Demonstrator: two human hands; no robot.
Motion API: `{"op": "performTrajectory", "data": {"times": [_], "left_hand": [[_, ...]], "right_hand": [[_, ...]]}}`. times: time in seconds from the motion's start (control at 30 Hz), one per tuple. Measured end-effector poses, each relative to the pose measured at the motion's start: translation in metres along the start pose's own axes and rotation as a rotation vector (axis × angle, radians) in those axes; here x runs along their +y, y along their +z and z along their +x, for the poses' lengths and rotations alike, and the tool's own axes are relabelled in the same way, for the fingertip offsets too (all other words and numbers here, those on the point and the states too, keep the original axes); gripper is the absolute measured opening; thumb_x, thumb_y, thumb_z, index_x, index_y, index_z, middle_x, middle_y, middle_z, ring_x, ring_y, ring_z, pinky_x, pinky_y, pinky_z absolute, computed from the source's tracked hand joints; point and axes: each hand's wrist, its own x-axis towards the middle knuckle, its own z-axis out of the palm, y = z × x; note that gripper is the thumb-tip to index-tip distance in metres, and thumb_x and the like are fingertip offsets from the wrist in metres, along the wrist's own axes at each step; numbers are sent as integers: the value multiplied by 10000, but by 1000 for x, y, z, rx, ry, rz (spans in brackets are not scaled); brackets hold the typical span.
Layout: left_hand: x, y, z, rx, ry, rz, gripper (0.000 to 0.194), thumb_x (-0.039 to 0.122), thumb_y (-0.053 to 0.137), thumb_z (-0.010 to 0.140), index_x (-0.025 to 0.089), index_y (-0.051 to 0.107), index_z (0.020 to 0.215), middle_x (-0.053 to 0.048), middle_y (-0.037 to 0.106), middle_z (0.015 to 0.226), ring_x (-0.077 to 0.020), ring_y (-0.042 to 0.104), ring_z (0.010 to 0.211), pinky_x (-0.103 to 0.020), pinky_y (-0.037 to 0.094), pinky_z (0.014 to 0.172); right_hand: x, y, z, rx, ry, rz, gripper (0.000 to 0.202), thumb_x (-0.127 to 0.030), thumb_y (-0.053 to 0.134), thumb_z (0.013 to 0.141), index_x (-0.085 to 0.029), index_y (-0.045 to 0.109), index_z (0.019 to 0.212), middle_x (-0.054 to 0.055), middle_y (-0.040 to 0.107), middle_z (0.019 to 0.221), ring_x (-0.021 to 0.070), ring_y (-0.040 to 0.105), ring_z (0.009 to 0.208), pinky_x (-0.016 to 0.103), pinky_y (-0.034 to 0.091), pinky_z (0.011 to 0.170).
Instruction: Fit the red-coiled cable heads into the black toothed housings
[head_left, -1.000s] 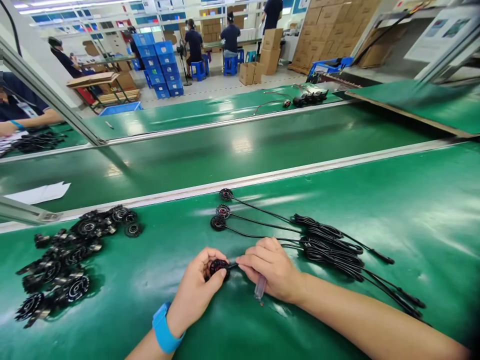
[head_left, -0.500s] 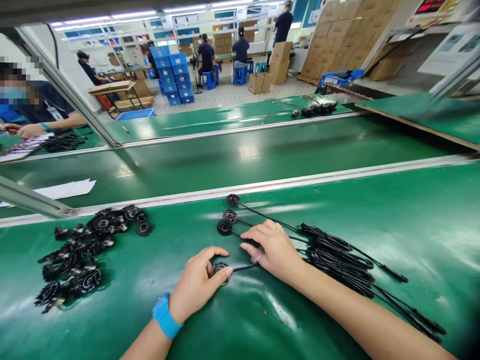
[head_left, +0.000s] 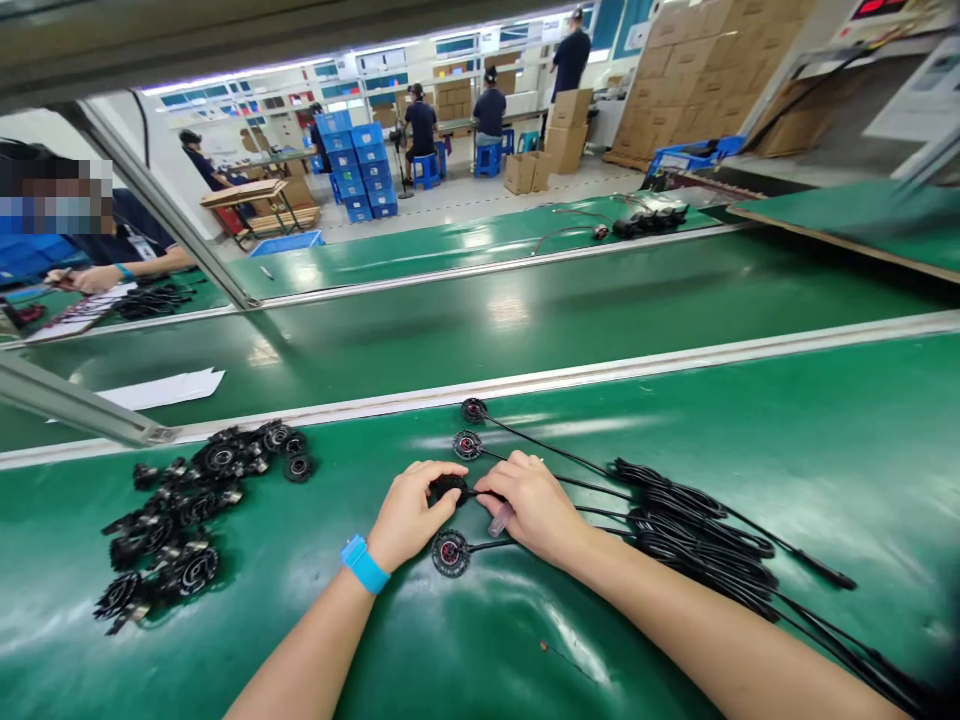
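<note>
My left hand [head_left: 416, 510], a blue band [head_left: 365, 565] on its wrist, has thumb and fingers closed around a round black part [head_left: 448, 489] with a toothed rim. Close by, my right hand [head_left: 529, 505] pinches the black cable where it leaves that part. Something translucent [head_left: 500, 518] covers or sits at a right fingertip. Just below lies a similar round part with a red centre [head_left: 451, 553], its cable running under my right hand. Two more such parts, one upper [head_left: 474, 410] and one lower [head_left: 467, 445], lie above my hands. Their cables lead to coiled bundles [head_left: 697, 540] on the right.
A pile of loose black round parts [head_left: 176, 510] lies left on the green bench [head_left: 337, 640]. White rails [head_left: 390, 403] border a sunken green strip holding white paper [head_left: 169, 388]. A metal post [head_left: 82, 400] stands left. Across from me, a co-worker [head_left: 97, 240] handles parts.
My left hand has let go of the nearest round part and moved up onto the one above it. My right hand has shifted slightly down and left, closing on that part's cable.
</note>
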Motion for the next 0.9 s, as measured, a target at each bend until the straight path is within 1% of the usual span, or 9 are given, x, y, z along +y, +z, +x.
{"op": "performTrajectory", "data": {"times": [0.2,0.4,0.5,0.57,0.6,0.67,0.73,0.83,0.9], "left_hand": [[4,2,2,-5,-40,13,256,194,637,841,280,737,1060,0,744,1004,-227,628,912,-343,479,814],[4,14,2,15,-88,-47,218,133,590,803,232,654,986,-16,714,976,-216,652,933,-335,495,839],[3,10,0,-22,-92,-92,349,137,597,805,241,592,1138,-6,713,939,-194,669,890,-325,509,839],[1,2,2,-52,-79,-114,497,196,647,813,253,528,1292,-12,696,961,-190,661,889,-315,521,820],[-1,-3,4,-53,-75,-121,546,254,669,825,248,500,1343,-30,676,998,-195,649,910,-308,530,796],[-6,-11,12,-17,-80,-124,560,394,657,871,214,488,1374,-83,617,1095,-214,614,982,-299,545,754],[-12,-16,26,29,-89,-111,538,480,570,932,188,498,1378,-122,572,1183,-218,594,1006,-304,550,746],[-15,-16,48,17,-67,-74,526,465,520,955,195,512,1407,-125,583,1258,-188,619,897,-308,532,725],[-12,-14,58,-34,-34,-45,514,428,571,919,205,563,1382,-104,637,1207,-176,623,799,-301,509,676]], "right_hand": [[1,2,3,-15,8,20,88,-246,669,949,-234,747,987,30,719,865,207,489,835,343,286,717],[-1,3,0,-38,-8,21,106,-248,650,965,-240,748,1002,23,721,873,202,484,838,348,285,720],[-1,-2,0,-49,-24,12,79,-256,674,951,-251,750,971,9,726,863,199,497,831,348,289,709],[2,-10,3,-54,-33,7,79,-333,747,903,-270,751,951,-8,732,866,196,519,832,341,312,717],[4,-14,5,-46,-26,1,136,-382,776,876,-273,750,954,-10,735,880,196,531,837,338,330,731],[10,-20,11,-3,24,-26,243,-440,784,860,-252,742,1009,14,740,949,208,550,872,343,364,778],[16,-23,17,48,91,-68,265,-393,755,895,-214,723,1088,55,736,1021,227,555,909,361,380,810],[20,-17,22,54,122,-116,126,-275,727,917,-215,741,1027,53,740,945,230,551,879,358,370,769],[20,-12,22,37,113,-133,43,-238,712,923,-229,751,937,36,731,863,221,546,850,349,351,737]]}}
